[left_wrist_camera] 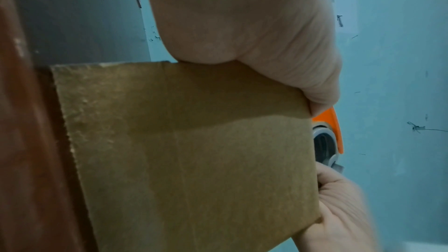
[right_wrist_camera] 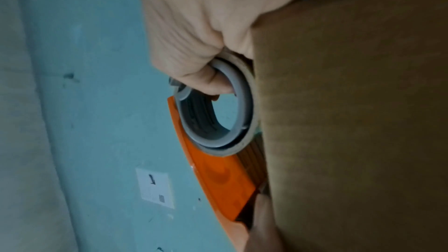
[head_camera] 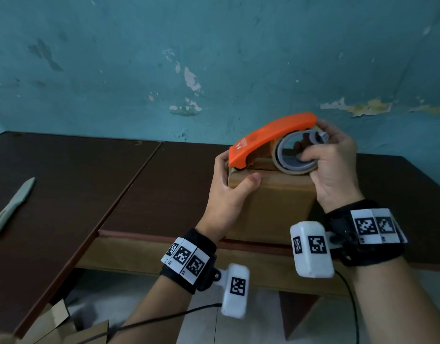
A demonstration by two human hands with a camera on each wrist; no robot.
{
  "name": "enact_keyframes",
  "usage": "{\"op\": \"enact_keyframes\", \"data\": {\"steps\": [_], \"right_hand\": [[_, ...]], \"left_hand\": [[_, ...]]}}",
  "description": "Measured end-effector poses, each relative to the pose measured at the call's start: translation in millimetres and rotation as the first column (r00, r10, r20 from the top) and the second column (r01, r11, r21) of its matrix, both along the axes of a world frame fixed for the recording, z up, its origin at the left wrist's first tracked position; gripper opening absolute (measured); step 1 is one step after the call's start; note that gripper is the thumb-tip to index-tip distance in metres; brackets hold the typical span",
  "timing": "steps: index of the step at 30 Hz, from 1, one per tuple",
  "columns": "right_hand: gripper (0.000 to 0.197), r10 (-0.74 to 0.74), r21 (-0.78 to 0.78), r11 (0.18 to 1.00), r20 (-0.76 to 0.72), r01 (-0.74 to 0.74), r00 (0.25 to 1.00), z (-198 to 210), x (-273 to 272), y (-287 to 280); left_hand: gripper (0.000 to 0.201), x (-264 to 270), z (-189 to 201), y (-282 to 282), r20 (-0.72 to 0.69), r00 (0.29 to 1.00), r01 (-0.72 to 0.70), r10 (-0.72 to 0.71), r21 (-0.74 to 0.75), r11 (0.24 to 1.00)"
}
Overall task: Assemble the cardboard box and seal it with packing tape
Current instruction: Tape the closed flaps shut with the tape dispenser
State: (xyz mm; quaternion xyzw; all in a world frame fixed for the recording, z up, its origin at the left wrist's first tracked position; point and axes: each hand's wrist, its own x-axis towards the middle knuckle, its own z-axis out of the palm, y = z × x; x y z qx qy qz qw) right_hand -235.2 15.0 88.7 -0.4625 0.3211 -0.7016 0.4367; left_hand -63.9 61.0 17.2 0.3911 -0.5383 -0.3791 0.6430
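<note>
A brown cardboard box stands on the dark table near its front edge. An orange tape dispenser with a roll of brown tape on a grey hub lies on the box's top. My right hand grips the roll, fingers curled through the hub. My left hand grips the box's top left corner, thumb on the near face, next to the dispenser's front end. The left wrist view shows the box side; the right wrist view shows the hub and orange cover.
A grey utility knife lies at the far left of the table. Loose cardboard pieces lie on the floor below the table edge. A teal wall rises right behind the table.
</note>
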Motion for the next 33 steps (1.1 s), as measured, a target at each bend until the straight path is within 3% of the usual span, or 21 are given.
{"op": "enact_keyframes", "data": {"steps": [5,10,22,29,33], "right_hand": [[0.059,-0.038,-0.037,0.999,0.052,0.040,0.998,-0.2,1.4,0.7],[0.052,0.005,-0.014,1.000,0.237,-0.002,0.972,-7.9,-6.6,-3.4],[0.051,-0.004,-0.024,1.000,0.243,0.010,0.970,-10.0,-7.0,-4.1],[0.061,-0.134,-0.003,0.991,0.191,0.137,0.972,-4.6,-5.0,1.7],[0.062,-0.212,-0.012,0.977,0.126,0.215,0.969,-0.5,-7.3,3.7]], "left_hand": [[0.071,2.1,0.9,1.4,0.008,1.000,0.004,-0.004,-0.008,1.000],[0.061,2.5,1.0,4.9,-0.011,1.000,0.019,-0.019,0.008,1.000],[0.048,0.4,1.0,7.8,0.048,0.999,0.002,-0.002,0.003,1.000],[0.049,2.7,4.9,11.4,0.077,0.997,0.020,-0.020,0.001,1.000],[0.054,3.8,7.4,15.2,0.169,0.986,0.005,0.003,-0.046,0.999]]}}
